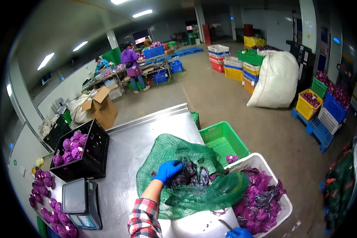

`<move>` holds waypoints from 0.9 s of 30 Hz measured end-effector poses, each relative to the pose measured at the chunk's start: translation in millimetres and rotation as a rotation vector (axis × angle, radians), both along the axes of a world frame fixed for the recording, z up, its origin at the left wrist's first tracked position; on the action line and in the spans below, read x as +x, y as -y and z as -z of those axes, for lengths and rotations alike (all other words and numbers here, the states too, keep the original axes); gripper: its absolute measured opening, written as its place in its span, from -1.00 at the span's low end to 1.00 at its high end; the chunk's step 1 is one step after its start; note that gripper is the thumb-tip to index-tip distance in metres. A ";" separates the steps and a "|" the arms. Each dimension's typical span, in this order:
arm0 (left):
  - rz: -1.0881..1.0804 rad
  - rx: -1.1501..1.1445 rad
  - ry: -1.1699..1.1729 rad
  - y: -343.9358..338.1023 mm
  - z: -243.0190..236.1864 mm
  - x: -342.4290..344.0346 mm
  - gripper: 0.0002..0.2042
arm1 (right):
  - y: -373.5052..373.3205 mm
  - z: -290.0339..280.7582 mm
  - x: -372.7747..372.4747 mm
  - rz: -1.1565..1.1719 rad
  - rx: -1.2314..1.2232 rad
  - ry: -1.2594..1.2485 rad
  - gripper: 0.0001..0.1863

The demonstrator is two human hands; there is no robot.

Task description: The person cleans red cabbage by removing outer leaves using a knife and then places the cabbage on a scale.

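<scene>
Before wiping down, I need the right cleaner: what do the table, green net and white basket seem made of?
Table: bare metal, probably steel, satiny; silvery gray with blurred reflections.
Green net: likely plastic, textured; open mesh in soft folds.
White basket: probably molded plastic, smooth; its rim looks rounded.

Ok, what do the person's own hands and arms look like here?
The left hand wears a bright blue glove; the plaid sleeve, checked red, black and white, ends short of it. The right hand, cut off by the lower edge, is also gloved in blue; its sleeve is out of view.
</scene>
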State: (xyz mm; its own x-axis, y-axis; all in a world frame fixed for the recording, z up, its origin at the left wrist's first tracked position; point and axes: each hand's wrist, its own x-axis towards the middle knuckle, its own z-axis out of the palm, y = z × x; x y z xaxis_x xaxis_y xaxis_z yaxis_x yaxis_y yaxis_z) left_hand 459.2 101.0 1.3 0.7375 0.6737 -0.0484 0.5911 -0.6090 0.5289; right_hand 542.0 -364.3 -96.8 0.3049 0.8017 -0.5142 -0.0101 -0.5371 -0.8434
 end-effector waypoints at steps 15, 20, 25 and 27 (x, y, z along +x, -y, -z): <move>0.186 0.234 0.352 189.3 -4.2 -90.6 -0.71 | -8.6 15.3 12.8 0.336 0.258 -0.247 -0.76; 0.096 0.215 0.421 291.8 -8.6 -153.1 -0.49 | 5.5 13.7 1.1 0.375 0.195 -0.195 -0.79; 0.215 0.295 0.383 348.3 -21.2 -228.8 -0.45 | -56.2 9.3 -30.2 0.004 0.510 0.617 -0.82; 0.254 0.399 0.605 364.5 13.5 -241.2 -0.65 | -82.6 -6.7 -47.5 -0.095 0.524 0.637 -0.68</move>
